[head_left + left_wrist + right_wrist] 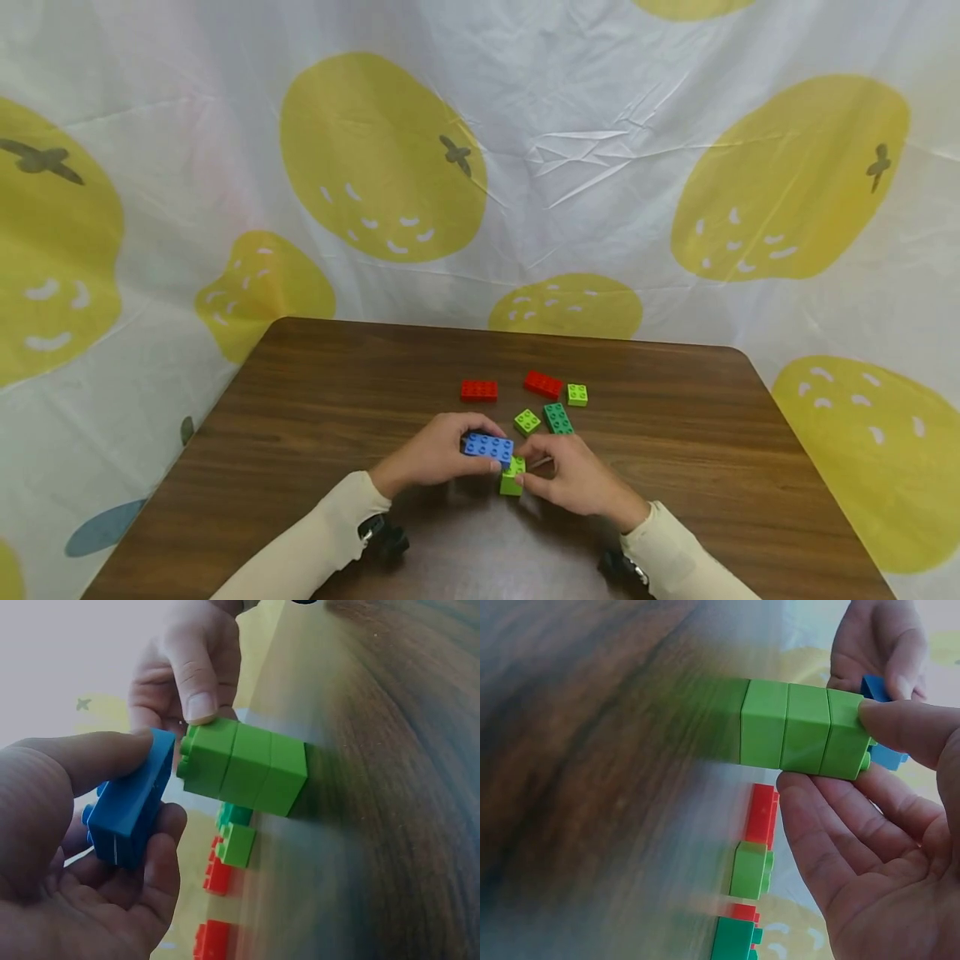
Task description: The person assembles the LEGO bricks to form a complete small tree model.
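Note:
My left hand point(431, 452) grips a blue toy brick point(489, 448) with two rows of studs, thumb on one side and fingers on the other. Just to its right stands a stack of light green bricks point(512, 483), three tall, on the table. The thumb and fingers of my right hand point(576, 479) pinch this stack near its top. In the left wrist view the blue brick point(131, 802) is tilted right beside the studs of the green stack point(244, 765). Part of the stack's top is hidden behind the blue brick in the head view.
Beyond the hands lie two red bricks point(478, 391), a small light green brick point(527, 422), another light green one point(577, 395) and a dark green brick point(558, 419). The brown wooden table point(360, 367) ends at a fruit-patterned curtain point(570, 208).

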`<state>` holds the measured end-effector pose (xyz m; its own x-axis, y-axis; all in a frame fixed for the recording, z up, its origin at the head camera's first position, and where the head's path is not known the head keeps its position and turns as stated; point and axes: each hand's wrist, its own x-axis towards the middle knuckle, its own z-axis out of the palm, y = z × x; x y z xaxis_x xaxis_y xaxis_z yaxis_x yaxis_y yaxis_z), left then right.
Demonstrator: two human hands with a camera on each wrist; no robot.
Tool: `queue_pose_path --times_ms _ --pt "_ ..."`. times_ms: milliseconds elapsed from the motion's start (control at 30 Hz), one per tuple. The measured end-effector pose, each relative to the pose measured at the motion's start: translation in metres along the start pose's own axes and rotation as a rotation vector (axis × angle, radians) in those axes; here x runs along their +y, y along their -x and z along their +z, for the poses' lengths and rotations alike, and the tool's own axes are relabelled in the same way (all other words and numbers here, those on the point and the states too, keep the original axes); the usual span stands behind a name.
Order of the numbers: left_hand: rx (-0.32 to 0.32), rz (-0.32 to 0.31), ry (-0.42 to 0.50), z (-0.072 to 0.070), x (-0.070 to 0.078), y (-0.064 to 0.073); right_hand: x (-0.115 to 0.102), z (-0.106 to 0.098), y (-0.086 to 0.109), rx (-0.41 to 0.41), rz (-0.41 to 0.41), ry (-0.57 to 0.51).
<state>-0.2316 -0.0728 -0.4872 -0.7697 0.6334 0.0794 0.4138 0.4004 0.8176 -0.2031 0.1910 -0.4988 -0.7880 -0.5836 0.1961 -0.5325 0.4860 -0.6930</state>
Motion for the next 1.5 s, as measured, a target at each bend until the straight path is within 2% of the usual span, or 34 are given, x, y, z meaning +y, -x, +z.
queue_pose_path --times_ms 233,500,900,1167,1500 --pt "0.008 0.008 -0.024 0.006 0.002 0.001 -0.002 -0.001 0.0 -0.012 0.023 0.009" --pt "0.011 0.042 -0.07 0.006 0.005 0.003 -0.002 -0.001 -0.001 -0.015 0.052 0.017" --pt "0.039 0.063 -0.144 0.006 0.006 0.002 -0.002 -0.003 -0.003 -0.023 0.045 0.026" --pt "0.039 0.096 -0.197 0.012 0.006 0.001 0.0 -0.001 0.001 -0.028 0.058 0.035" --pt "0.029 0.132 -0.289 0.009 0.006 0.0 0.0 -0.001 -0.003 -0.033 0.022 0.033"
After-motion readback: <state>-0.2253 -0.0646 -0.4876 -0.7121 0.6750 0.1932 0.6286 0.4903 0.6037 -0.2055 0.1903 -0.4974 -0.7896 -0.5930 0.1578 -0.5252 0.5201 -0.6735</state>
